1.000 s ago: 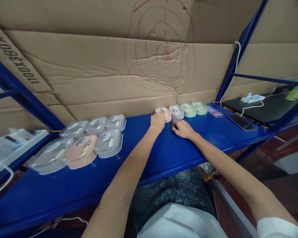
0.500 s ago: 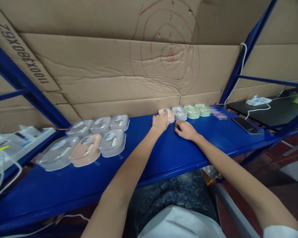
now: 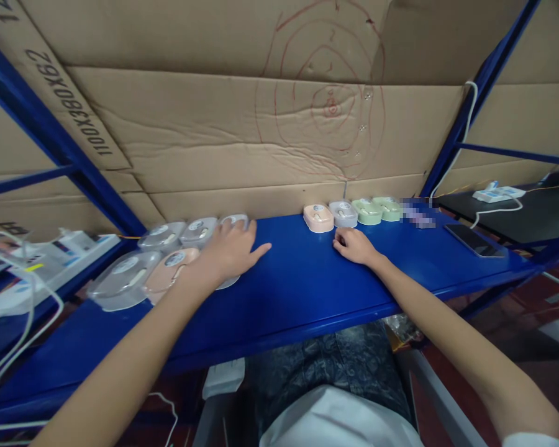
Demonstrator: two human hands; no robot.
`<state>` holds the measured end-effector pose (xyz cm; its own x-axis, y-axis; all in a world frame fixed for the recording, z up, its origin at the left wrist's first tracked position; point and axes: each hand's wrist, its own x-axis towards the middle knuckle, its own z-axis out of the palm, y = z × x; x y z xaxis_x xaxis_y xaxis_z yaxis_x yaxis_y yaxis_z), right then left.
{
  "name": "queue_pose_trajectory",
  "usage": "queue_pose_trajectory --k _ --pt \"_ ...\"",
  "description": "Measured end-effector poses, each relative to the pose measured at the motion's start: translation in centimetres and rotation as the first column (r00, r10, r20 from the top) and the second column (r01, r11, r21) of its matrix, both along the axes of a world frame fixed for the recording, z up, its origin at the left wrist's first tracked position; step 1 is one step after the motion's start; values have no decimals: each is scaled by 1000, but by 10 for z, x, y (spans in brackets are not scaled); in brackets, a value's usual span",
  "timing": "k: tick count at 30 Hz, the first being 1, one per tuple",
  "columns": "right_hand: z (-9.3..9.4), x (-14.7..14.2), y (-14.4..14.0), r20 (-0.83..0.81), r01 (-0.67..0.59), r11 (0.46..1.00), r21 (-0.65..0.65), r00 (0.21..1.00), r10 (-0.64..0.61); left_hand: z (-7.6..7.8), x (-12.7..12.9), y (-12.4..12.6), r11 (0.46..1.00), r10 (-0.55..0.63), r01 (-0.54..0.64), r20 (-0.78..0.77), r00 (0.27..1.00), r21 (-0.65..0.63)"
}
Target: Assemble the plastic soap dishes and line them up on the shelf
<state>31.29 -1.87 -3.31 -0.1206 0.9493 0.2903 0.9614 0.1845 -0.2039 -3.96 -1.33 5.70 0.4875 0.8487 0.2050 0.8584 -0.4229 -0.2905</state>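
Observation:
My left hand [image 3: 233,249] is over the left group of lidded plastic boxes, thumb stretched out and fingers spread. Its fingertips cover part of the grey box at the back [image 3: 234,220] and hide most of the one in front of it; whether it touches them I cannot tell. A peach box [image 3: 171,268] lies partly behind my left wrist. On the blue shelf, my right hand [image 3: 354,246] rests with curled fingers, nothing seen in them. Just beyond it stand a peach box [image 3: 318,218], a grey box [image 3: 343,214] and two green boxes [image 3: 368,212] in a row.
More grey boxes [image 3: 125,279] stand at the left. A dark phone [image 3: 474,240] lies at the right of the blue shelf [image 3: 284,292]. Cardboard [image 3: 205,124] with red rings closes the back. White power strips [image 3: 498,194] and cables sit on both sides, beyond blue posts.
My left hand has let go of the peach box in the right row and moved left, opening over the left group. The right hand stays in place. The view has shifted slightly left.

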Motion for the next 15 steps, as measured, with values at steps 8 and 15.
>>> queue_pose_trajectory --k 8,15 --pt "-2 1 2 -1 -1 1000 2 1000 1 -40 -53 -21 1000 17 -18 -62 998 -7" --pt "1 -1 -2 -11 -15 1000 12 1000 15 -49 -29 -47 996 -85 85 -14 996 17"
